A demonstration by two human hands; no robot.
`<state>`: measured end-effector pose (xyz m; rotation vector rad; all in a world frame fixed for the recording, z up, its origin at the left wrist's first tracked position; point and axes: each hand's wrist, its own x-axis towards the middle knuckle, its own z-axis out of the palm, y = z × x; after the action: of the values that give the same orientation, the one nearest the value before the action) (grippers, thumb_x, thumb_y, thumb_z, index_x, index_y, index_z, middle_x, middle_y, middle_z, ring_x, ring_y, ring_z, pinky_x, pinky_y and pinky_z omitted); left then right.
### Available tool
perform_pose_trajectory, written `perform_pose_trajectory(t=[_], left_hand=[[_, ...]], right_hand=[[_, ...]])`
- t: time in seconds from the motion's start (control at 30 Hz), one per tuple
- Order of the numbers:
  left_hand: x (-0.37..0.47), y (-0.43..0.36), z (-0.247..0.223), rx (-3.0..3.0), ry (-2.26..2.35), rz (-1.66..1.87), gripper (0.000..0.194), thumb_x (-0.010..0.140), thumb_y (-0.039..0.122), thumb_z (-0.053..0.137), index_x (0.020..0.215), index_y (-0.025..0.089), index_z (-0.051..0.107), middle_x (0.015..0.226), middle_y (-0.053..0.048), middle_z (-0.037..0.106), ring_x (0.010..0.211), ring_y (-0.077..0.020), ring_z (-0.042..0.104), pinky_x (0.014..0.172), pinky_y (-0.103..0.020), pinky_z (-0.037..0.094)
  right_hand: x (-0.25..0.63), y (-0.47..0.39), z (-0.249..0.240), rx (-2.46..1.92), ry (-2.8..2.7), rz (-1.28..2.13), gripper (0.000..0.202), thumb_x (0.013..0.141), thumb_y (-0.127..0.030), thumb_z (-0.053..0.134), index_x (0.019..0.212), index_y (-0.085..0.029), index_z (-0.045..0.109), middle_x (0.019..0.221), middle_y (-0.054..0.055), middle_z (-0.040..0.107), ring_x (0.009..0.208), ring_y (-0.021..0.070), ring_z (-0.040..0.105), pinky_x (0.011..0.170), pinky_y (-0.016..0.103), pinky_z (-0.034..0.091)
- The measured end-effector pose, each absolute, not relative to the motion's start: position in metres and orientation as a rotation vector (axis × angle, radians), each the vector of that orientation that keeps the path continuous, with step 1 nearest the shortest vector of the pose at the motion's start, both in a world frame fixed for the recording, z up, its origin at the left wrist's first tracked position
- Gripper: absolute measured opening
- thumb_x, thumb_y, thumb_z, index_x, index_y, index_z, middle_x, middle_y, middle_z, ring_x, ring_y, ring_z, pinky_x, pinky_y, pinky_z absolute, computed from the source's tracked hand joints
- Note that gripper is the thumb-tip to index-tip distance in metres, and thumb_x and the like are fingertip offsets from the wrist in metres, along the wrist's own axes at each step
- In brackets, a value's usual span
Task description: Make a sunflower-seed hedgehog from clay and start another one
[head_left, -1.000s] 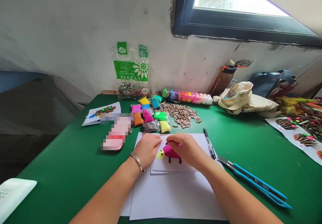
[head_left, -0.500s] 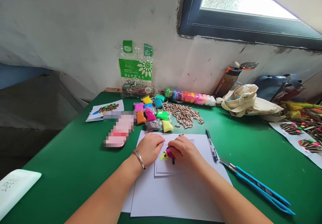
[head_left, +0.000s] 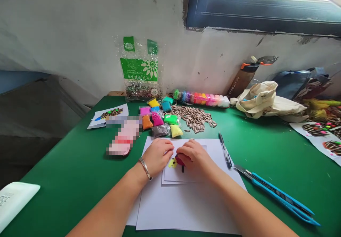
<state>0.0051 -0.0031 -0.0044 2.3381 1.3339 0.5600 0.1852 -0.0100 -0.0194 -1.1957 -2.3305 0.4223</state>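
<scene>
From the head camera, looking down at a green table (head_left: 80, 173): on small paper sheets (head_left: 172, 179) over a larger white sheet (head_left: 183, 208), a clay figure (head_left: 180, 160) with magenta body, yellow head and one black leg showing, partly covered by the right hand (head_left: 196, 157). Fingers bent down on or over the body; no telling whether pinching anything. Left hand (head_left: 157, 157) loosely curled at the sheets' left side, near the yellow head, no held object visible.

Possible trouble: a dented body from too hard a press; a smeared head from a slipping finger; a nick from the blue craft knife (head_left: 283, 196) near the right forearm.

Behind, a clear green-labelled bag (head_left: 140, 69) with striped seeds (head_left: 144, 92) at the bottom; small packets (head_left: 176, 131), each with one colour of apparent clay; a long clear pack (head_left: 205, 99) with a multicoloured row inside; a cream cloth bag (head_left: 257, 100) with something blue at the mouth; a brown bottle (head_left: 242, 79), contents unclear.
</scene>
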Motion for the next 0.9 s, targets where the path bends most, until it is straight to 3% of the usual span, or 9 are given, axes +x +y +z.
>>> perform_pose_trajectory(t=[0.9], left_hand=[[0.0053, -0.004, -0.005, 2.28, 1.34, 0.529, 0.016, 0.077, 0.02, 0.06, 0.089, 0.022, 0.071, 0.102, -0.002, 0.065, 0.098, -0.0193, 0.055, 0.09, -0.031, 0.04]], right_hand=[[0.1838, -0.0114, -0.0187, -1.249, -2.351, 0.421, 0.022, 0.084, -0.014, 0.052, 0.065, -0.02, 0.063, 0.068, 0.002, 0.058, 0.071, 0.014, 0.044, 0.066, 0.027, 0.03]])
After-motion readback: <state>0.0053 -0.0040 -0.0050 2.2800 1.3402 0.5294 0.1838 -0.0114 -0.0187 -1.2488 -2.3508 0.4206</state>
